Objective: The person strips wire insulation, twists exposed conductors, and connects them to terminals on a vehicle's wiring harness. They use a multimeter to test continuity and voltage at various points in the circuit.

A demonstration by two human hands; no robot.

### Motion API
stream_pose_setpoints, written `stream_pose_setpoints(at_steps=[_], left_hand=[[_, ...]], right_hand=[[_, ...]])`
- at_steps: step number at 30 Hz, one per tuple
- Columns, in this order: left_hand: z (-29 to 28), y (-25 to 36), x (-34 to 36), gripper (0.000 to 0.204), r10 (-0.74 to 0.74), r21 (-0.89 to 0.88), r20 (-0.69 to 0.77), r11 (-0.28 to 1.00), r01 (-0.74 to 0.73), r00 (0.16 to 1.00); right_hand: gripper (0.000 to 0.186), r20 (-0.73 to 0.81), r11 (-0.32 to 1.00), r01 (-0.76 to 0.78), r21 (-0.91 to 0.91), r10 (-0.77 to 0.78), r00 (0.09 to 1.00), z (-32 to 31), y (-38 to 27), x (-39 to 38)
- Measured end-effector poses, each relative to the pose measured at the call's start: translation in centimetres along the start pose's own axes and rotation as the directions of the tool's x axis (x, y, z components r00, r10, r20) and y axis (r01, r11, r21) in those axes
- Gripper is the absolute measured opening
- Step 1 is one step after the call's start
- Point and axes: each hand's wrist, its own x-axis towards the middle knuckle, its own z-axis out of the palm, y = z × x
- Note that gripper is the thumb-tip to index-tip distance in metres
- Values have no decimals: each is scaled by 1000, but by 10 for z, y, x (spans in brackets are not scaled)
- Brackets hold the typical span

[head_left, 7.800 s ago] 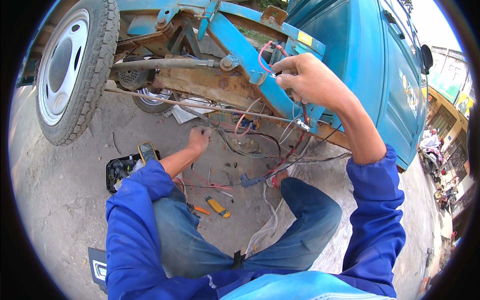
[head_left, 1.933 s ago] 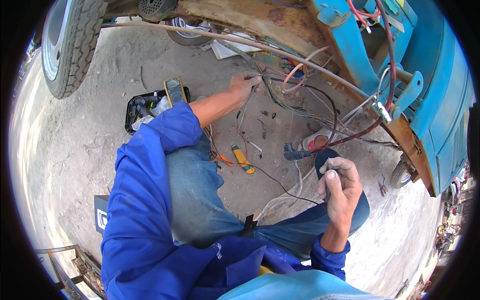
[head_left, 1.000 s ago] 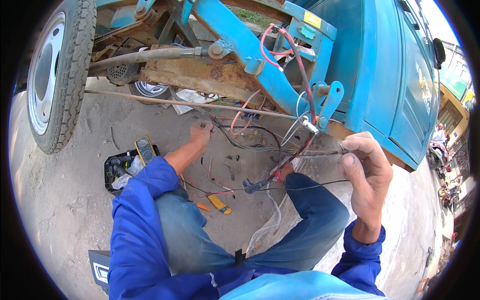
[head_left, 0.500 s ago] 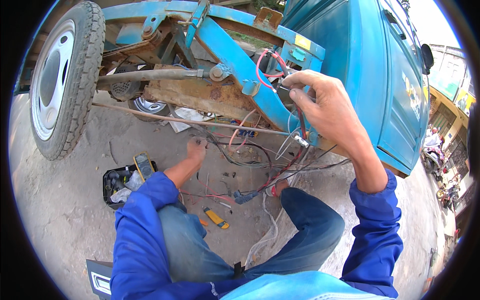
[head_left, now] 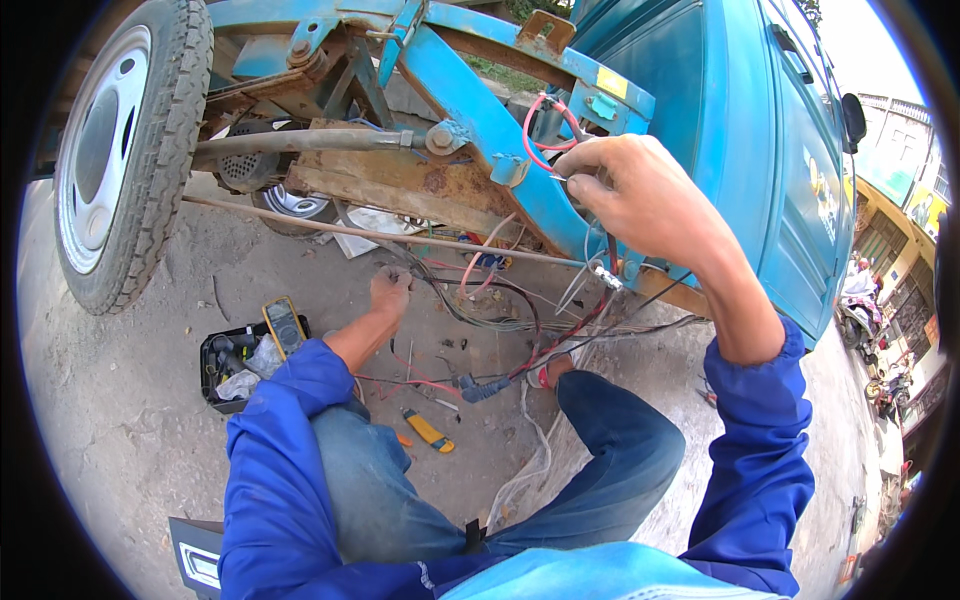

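My right hand (head_left: pixel 645 195) is raised at the blue vehicle frame (head_left: pixel 455 95), thumb and forefinger pinched at a looped red wire (head_left: pixel 530 130). The curled fingers partly hide where the wire meets them. A thicker dark red cable (head_left: pixel 608 275) runs down below this hand, past a metal connector (head_left: pixel 606 277). Low over the ground, my left hand (head_left: pixel 391 290) is closed beside a bundle of dark wires (head_left: pixel 455 305). What its fingers hold, if anything, is hidden.
A black toolbox (head_left: pixel 208 375) with a yellow multimeter (head_left: pixel 284 325) stands left. A yellow utility knife (head_left: pixel 428 431) and a black plug (head_left: pixel 484 388) lie on the ground before my knees. A wheel (head_left: pixel 100 150) is at the left; a blue cab (head_left: pixel 740 130) rises at the right.
My right hand has shifted slightly left and down, closer to the end of the red loop. My left hand stays closed near the wire bundle. The whole view has shifted a little.
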Motion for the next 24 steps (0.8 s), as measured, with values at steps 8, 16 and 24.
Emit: stream_pose_setpoints(at_steps=[8, 16, 24], left_hand=[[0, -3, 1, 4, -6, 31, -1, 999, 6, 1000], [0, 0, -1, 6, 33, 73, 2, 997, -33, 999], [-7, 5, 1, 5, 17, 6, -22, 1000, -17, 1000]], right_hand=[[28, 42, 997, 30, 66, -33, 999, 2, 8, 7], [25, 73, 994, 97, 41, -100, 992, 3, 11, 15], [27, 79, 986, -8, 169, -6, 997, 7, 7, 11]])
